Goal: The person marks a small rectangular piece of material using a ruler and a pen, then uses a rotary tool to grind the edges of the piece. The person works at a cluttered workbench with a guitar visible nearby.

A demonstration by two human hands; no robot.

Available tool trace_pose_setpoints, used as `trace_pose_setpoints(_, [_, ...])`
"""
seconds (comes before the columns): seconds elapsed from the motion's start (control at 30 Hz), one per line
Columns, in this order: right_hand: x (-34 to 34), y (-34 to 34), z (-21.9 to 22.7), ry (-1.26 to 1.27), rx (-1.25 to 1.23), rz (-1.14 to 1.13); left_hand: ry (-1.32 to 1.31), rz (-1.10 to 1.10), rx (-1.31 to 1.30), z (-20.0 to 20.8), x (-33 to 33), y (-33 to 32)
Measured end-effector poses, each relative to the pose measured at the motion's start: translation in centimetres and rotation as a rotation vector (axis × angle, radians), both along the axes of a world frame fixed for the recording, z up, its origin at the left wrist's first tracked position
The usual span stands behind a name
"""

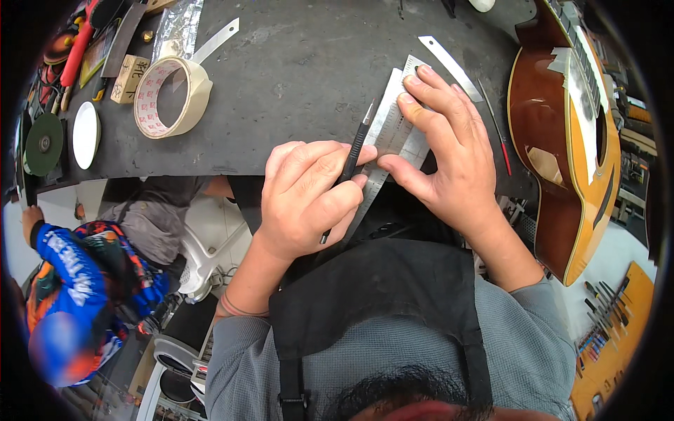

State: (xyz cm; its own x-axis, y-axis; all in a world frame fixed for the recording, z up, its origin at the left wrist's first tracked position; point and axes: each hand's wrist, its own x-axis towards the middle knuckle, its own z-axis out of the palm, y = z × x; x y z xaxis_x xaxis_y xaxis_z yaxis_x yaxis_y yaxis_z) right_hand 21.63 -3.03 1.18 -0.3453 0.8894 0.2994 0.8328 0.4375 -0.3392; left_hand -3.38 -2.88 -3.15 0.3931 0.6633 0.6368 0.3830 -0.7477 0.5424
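Black pointed tool [357, 149] clasped in left hand's grip [305, 193], protruding at both ends, steel ruler [400, 125] under spread, unclenched right hand [453, 151]

My black pen-like tool [357, 147], silvery ruler [400, 128], dark grey bench [281, 84], cream, red-patterned tape roll [199, 105], black apron [379, 288].

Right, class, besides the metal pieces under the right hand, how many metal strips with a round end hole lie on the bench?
2: one strip just beyond the tape roll, at upper left; another strip beside the right hand. Others may be hidden.
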Motion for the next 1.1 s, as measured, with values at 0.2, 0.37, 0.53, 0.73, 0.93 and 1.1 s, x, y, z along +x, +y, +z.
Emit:
trace_pose_setpoints(0.2, [0.02, 0.05, 0.00, -0.007, -0.004, -0.002, 0.019, 0.005, 0.010, 0.02, -0.02, 0.00])
trace_pose_setpoints(0.37, [0.02, 0.05, -0.03, -0.003, -0.001, -0.002, 0.019, 0.008, 0.012, -0.12, -0.02, -0.01])
trace_pose_setpoints(0.53, [0.01, 0.07, -0.06, -0.001, -0.006, -0.002, 0.009, 0.011, 0.017, -0.41, -0.03, -0.03])
trace_pose_setpoints(0.73, [0.11, 0.02, -0.09, 0.000, -0.007, -0.001, 0.021, 0.014, 0.023, -0.44, 0.01, -0.08])
trace_pose_setpoints(0.93, [0.12, -0.03, -0.23, 0.003, -0.013, -0.003, 0.028, 0.015, 0.030, -0.45, 0.00, -0.09])
trace_pose_setpoints(1.1, [0.07, -0.03, -0.17, 0.003, -0.016, -0.005, 0.026, 0.017, 0.036, -0.61, 0.01, -0.11])
